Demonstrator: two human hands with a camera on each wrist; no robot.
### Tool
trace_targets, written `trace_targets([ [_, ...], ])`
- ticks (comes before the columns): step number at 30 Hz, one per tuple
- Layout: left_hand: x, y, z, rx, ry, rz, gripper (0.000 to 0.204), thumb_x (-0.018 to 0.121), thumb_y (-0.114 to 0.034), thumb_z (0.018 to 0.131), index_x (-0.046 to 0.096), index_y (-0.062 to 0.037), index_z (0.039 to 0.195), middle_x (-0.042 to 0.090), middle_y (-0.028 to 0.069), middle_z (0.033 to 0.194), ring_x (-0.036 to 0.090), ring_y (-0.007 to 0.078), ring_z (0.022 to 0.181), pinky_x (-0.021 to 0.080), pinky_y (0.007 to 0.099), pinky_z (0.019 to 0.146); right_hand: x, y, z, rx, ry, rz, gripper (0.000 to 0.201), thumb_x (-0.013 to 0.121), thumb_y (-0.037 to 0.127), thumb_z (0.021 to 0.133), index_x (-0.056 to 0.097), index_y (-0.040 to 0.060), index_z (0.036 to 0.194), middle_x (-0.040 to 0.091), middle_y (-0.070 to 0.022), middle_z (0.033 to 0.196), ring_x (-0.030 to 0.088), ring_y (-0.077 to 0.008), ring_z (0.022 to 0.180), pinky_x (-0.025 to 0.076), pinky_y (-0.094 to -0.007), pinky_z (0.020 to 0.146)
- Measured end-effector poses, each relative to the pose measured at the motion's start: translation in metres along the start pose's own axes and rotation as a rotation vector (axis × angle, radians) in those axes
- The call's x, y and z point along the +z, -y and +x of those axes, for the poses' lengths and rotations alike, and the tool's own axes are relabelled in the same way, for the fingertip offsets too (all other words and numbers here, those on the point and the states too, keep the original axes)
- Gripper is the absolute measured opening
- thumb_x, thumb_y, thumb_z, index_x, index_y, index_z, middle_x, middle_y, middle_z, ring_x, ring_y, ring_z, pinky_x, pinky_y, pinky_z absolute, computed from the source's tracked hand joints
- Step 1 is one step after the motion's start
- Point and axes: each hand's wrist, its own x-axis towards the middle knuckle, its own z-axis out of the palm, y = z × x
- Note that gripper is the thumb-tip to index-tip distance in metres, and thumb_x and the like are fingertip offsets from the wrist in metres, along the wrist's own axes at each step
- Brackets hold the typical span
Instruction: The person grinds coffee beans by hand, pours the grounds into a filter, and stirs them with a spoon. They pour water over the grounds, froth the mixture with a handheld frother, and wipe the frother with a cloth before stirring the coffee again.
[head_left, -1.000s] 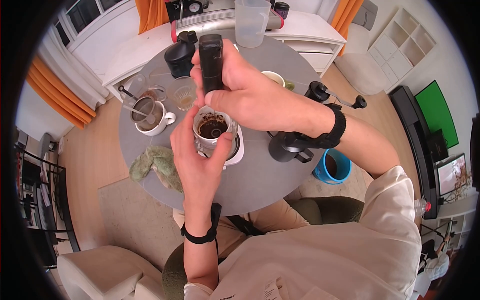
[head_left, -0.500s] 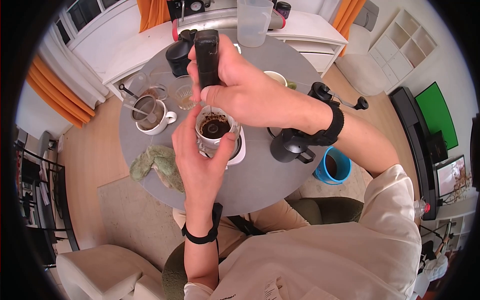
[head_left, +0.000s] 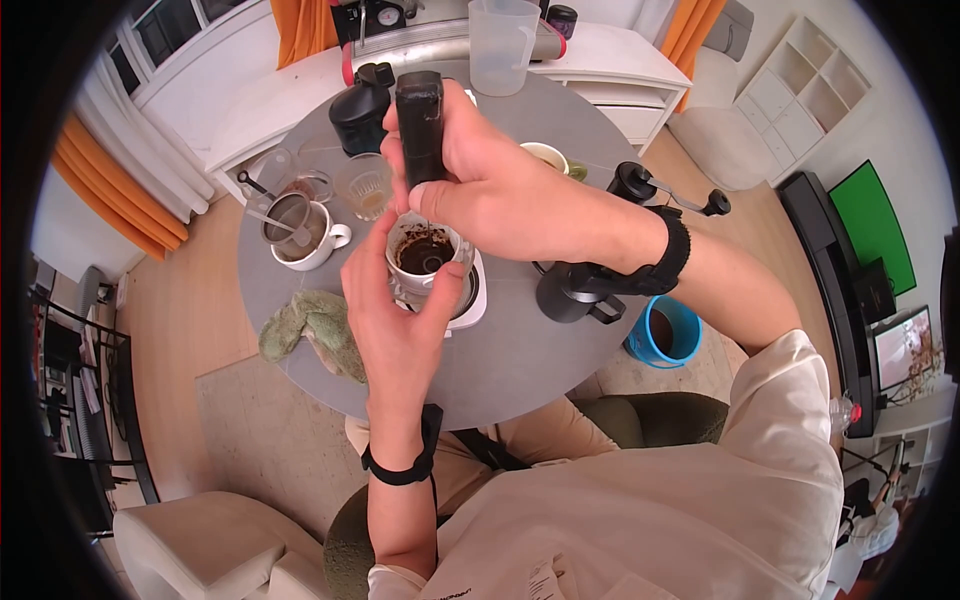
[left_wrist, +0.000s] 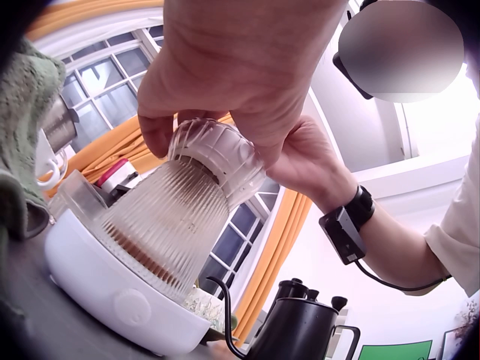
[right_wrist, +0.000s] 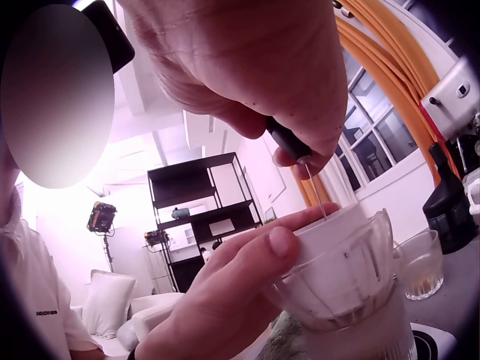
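In the head view my right hand [head_left: 490, 190] grips the black handle of a milk frother [head_left: 420, 130], held upright. Its thin metal shaft points down into a dripper [head_left: 408, 284], and the round tip shows among dark wet coffee grounds [head_left: 412, 246]. My left hand [head_left: 395, 310] holds the dripper's side, thumb and fingers around it. The right wrist view shows the clear ribbed outer wall of the dripper [right_wrist: 341, 281] near my left thumb. Below it, a ridged glass carafe [left_wrist: 169, 221] stands on a white scale [left_wrist: 112, 289], with some brown liquid at the bottom.
Left on the round grey table [head_left: 500, 385] stand a white mug [head_left: 300, 255] with a strainer and a green cloth [head_left: 315, 330]. A glass [head_left: 366, 185] sits behind. To the right are a black kettle [head_left: 575, 295], a hand grinder [head_left: 632, 183] and a blue bucket [head_left: 665, 335] beyond the edge.
The frother has swung slightly left and back right, its tip shifting a little within the grounds. My left hand has kept its hold on the dripper.
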Motion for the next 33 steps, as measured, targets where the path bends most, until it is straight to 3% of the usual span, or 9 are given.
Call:
trace_targets([
  [4,-0.0001,0.0025,-0.0014,0.009,-0.003,0.018,0.073,0.086,-0.025,0.087,0.056,0.0002,0.149,0.062,0.0148,0.136,0.058,0.0258,0.124,0.045,0.0376,0.106,0.0037,0.0004,-0.0008,0.037,-0.009,-0.001,0.052,0.052,-0.013,0.095,0.034,0.0031,0.140,0.051,-0.0082,0.123,0.059,-0.0159,0.108,0.052,-0.0367,0.100],
  [10,-0.0022,0.0020,-0.0011,0.018,0.009,0.024,0.076,0.088,-0.028,0.086,0.056,0.0011,0.149,0.063,0.0138,0.134,0.058,0.0244,0.119,0.046,0.0365,0.101,0.0062,0.0002,0.0017,0.028,-0.005,-0.023,0.051,0.053,-0.013,0.095,0.033,0.0027,0.140,0.051,-0.0083,0.123,0.059,-0.0160,0.109,0.052,-0.0369,0.100],
  [13,-0.0016,-0.0003,-0.0014,-0.015,0.012,-0.001,0.073,0.087,-0.022,0.084,0.057,-0.0025,0.148,0.064,0.0160,0.137,0.055,0.0334,0.130,0.046,0.0441,0.108,0.0054,0.0009,0.0027,0.020,-0.004,-0.024,0.052,0.053,-0.013,0.095,0.032,0.0029,0.140,0.051,-0.0083,0.123,0.059,-0.0163,0.109,0.052,-0.0371,0.100],
  [33,-0.0018,-0.0017,0.0005,-0.014,0.009,0.015,0.073,0.087,-0.024,0.083,0.058,-0.0004,0.146,0.064,0.0183,0.137,0.056,0.0345,0.130,0.046,0.0452,0.109,0.0030,0.0012,0.0030,-0.002,-0.001,-0.018,0.053,0.052,-0.014,0.094,0.033,0.0026,0.140,0.050,-0.0080,0.121,0.058,-0.0170,0.109,0.052,-0.0382,0.101],
])
